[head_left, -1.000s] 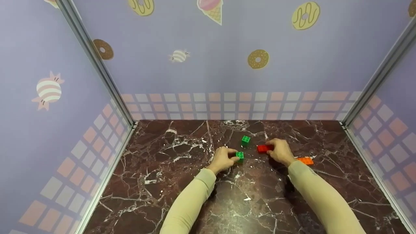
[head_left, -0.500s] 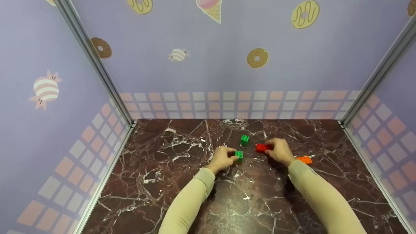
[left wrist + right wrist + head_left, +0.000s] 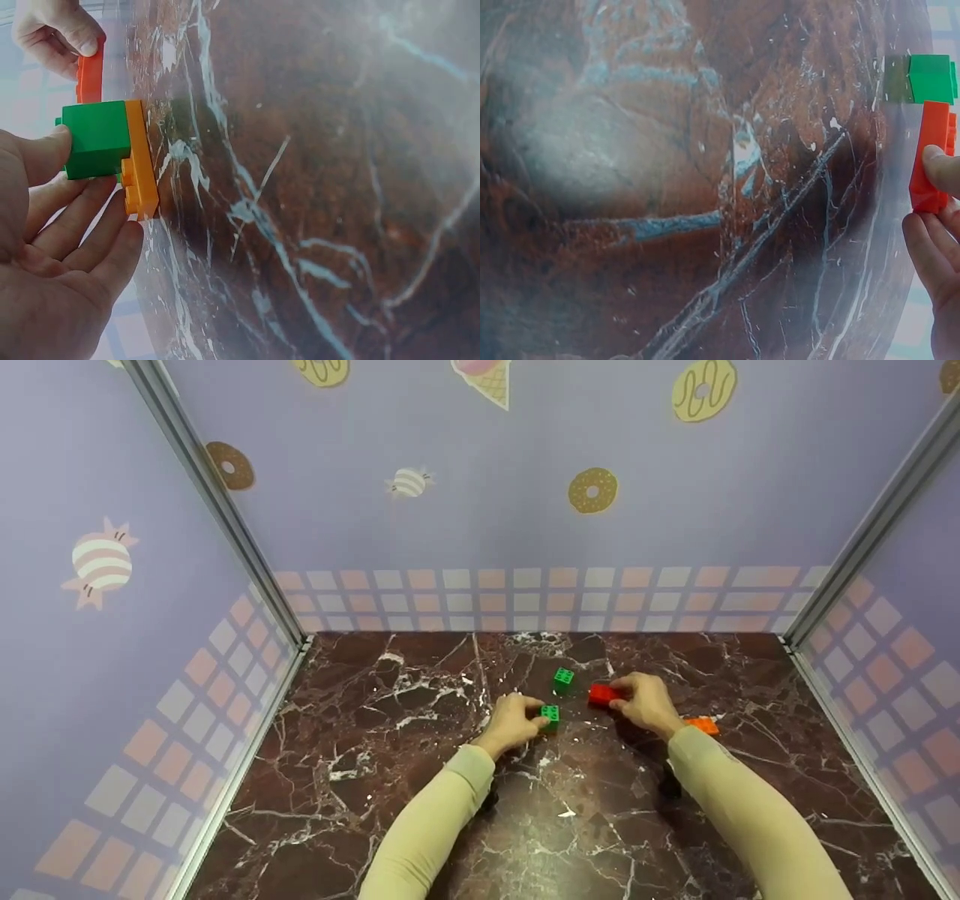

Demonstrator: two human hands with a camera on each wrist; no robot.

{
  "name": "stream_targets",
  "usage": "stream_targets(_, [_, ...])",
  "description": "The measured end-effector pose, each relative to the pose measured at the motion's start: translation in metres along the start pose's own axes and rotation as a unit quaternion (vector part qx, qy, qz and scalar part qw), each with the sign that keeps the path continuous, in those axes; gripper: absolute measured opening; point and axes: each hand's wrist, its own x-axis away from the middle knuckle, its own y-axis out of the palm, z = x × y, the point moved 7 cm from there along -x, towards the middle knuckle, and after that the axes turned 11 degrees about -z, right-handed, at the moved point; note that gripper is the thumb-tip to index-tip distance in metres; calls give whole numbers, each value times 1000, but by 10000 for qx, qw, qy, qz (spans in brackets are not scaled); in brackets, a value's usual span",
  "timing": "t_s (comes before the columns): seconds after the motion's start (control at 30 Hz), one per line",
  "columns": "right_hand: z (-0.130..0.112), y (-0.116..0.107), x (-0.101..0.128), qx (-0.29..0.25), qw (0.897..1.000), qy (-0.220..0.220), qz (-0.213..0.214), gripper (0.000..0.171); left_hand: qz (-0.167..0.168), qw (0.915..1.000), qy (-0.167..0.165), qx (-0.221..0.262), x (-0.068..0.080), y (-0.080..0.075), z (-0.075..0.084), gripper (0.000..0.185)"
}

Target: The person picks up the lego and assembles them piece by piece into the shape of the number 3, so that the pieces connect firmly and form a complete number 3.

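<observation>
My left hand (image 3: 511, 724) pinches a green toy building brick (image 3: 550, 717) between thumb and fingers. In the left wrist view that green brick (image 3: 96, 139) sits on one end of an orange brick (image 3: 142, 165), whose bare studs show beside it. My right hand (image 3: 646, 703) pinches a red brick (image 3: 600, 695) by its right end. The right wrist view shows the red brick (image 3: 930, 154) close over the table, thumb on its side. Another green brick (image 3: 563, 679) stands behind, between the two hands.
A flat orange brick (image 3: 703, 725) lies right of my right wrist. Everything rests on a dark red marbled table (image 3: 360, 825). A patterned wall (image 3: 480, 525) closes off the back, with side walls and metal rails at left and right.
The head view has shifted slightly, so the scene sits a little higher and further left. Both hands keep the same bricks; the red one has moved very slightly left.
</observation>
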Motion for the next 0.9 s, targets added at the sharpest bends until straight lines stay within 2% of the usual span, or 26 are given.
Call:
stream_targets(0.1, [-2, -2, 0, 44, 10000, -5, 33, 33, 76, 9999, 44, -131, -12, 10, -18, 37])
stream_targets(0.2, [-3, -3, 1, 126, 9999, -5, 39, 33, 267, 9988, 276, -299, -24, 22, -38, 37])
stream_targets(0.23, [-4, -3, 1, 139, 9999, 2, 39, 33, 258, 9987, 246, -357, -19, 19, -29, 37])
stream_targets(0.33, [-6, -3, 2, 180, 9998, 8, 58, 33, 361, 9971, 460, -492, -18, 20, -30, 37])
stream_targets(0.43, [-10, -3, 3, 193, 9998, 11, 70, 34, 237, 9985, 346, -348, -4, 7, -9, 40])
stream_targets(0.5, [-13, -3, 3, 197, 9998, 12, 79, 35, 194, 9994, 251, -122, 0, 3, -3, 38])
stream_targets(0.57, [-16, -4, 4, 173, 9998, 5, 83, 36, 97, 9999, 42, 42, 8, -6, 12, 37])
stream_targets(0.67, [-21, -4, 5, 108, 9999, -27, 108, 36, 69, 9999, -37, 137, 11, -9, 15, 36])
stream_targets(0.9, [-29, -4, 8, 99, 9995, -242, 179, 34, 159, 9998, 74, 94, 11, -12, 16, 34])
